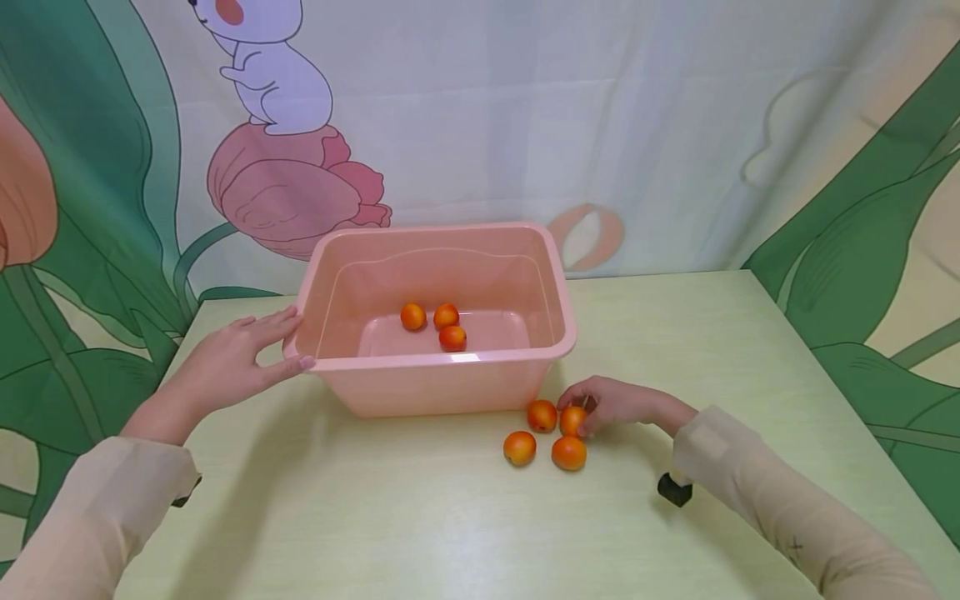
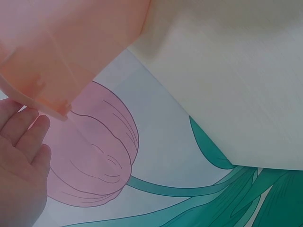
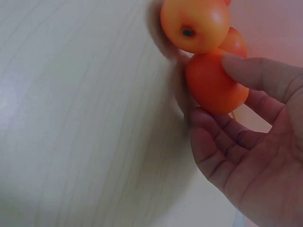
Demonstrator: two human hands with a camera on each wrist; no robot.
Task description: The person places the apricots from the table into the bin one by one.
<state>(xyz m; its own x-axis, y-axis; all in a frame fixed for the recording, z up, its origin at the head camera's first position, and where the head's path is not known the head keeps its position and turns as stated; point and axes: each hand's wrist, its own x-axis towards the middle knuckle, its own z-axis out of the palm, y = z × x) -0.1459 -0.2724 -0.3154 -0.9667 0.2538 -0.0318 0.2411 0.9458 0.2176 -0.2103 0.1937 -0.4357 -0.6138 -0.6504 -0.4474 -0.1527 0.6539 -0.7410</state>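
A pink plastic tub (image 1: 442, 383) stands at the back of the table, with three small orange-red round fruits (image 1: 453, 337) on its floor. My left hand (image 1: 236, 358) rests at its left end, fingers fairly straight along the rim and thumb at the near corner. In the left wrist view, those fingers (image 2: 29, 135) touch the rim's edge. By the tub's front right corner, my right hand (image 1: 611, 404) pinches an orange-red round fruit (image 3: 215, 82) between thumb and curled fingers. Three similar fruits lie close around it, one of them (image 3: 195, 23) showing a dark green spot.
The pale wood-grain table (image 1: 390, 517) runs along a printed curtain (image 1: 487, 125) behind the tub. Large green leaves and a pink flower are drawn on the cloth. A small black block (image 1: 675, 489) sits at the right sleeve's cuff.
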